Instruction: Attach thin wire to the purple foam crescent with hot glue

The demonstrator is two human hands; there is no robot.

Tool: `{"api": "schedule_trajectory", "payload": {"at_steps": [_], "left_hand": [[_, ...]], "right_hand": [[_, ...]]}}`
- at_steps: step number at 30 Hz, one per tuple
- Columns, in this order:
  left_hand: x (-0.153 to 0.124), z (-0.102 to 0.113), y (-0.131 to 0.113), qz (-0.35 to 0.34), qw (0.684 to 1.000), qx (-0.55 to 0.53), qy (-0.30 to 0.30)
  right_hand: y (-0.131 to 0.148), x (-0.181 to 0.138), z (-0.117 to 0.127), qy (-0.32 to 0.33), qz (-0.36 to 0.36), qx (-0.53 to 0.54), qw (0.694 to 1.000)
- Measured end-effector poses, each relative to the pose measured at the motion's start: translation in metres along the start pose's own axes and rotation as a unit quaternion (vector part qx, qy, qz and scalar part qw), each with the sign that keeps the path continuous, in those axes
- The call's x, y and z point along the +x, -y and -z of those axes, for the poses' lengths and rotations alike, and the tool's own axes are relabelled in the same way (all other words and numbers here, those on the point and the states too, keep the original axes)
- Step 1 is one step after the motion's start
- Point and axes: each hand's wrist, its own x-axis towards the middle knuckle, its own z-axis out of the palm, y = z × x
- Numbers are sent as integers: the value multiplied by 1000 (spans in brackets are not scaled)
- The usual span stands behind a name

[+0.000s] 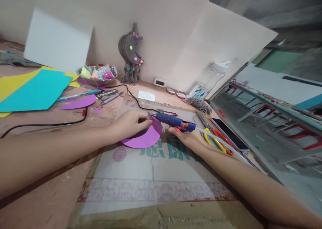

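A round purple paper piece (144, 139) lies over the printed translucent sheet in front of me. My left hand (130, 124) is closed at its far edge, thumb and fingers pinched together; the hand covers part of the paper. In my right hand (184, 135) is a blue hot glue gun (173, 121), with a red light glowing on it and a clear glue stick (213, 135) trailing from its rear. The gun's nozzle points left, close to my left fingertips. Whether nozzle and paper touch is too small to tell.
Pliers (222, 141), scissors (203, 120) and a phone (230, 134) lie to the right. Blue card (35, 91), a purple paper offcut (79, 102) and a bowl (97, 78) of small packets occupy the left. A black cable (45, 125) crosses the table. A bottle (211, 79) stands behind.
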Motion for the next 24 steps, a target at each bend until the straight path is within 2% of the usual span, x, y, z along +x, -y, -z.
{"api": "schedule_trajectory", "payload": {"at_steps": [15, 24], "left_hand": [[-2, 0, 2, -21, 998, 53, -13], [-2, 1, 1, -20, 998, 57, -14]], "right_hand": [[-11, -1, -2, 12, 14, -9, 1000], [1, -1, 1, -15, -2, -39, 999]]}}
